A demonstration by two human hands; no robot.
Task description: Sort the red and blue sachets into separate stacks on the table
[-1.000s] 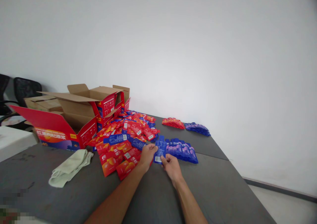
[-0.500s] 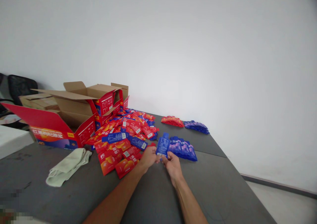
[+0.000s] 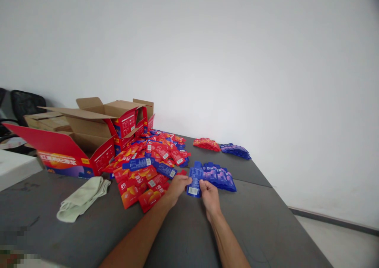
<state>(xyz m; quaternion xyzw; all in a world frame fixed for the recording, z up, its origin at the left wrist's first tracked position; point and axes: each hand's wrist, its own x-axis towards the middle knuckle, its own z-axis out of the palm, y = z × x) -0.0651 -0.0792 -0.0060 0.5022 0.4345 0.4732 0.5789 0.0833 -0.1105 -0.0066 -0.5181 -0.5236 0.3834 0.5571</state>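
Between my two hands is a blue spouted pouch (image 3: 195,179), its barcode side up and its spout pointing away from me. My left hand (image 3: 178,188) pinches its left edge. The fingers of my right hand (image 3: 210,196) are closed on its right edge. Just beyond my right hand lies an overlapping row of blue pouches (image 3: 220,177) with purple fruit prints. To the left spreads a loose heap of red pouches (image 3: 130,193) mixed with blue ones, such as a blue pouch (image 3: 137,164) lying on its side.
Open red cartons (image 3: 69,163) stand at the left, with more cartons behind. A pale folded cloth (image 3: 81,201) lies before them on the dark table (image 3: 254,220). Farther back are a row of red pouches (image 3: 206,144) and a row of blue pouches (image 3: 236,151) near the wall.
Both hands have shifted their grip from the pouch's bottom end up to its sides. The pouch has come slightly nearer to me, and its barcode now shows.
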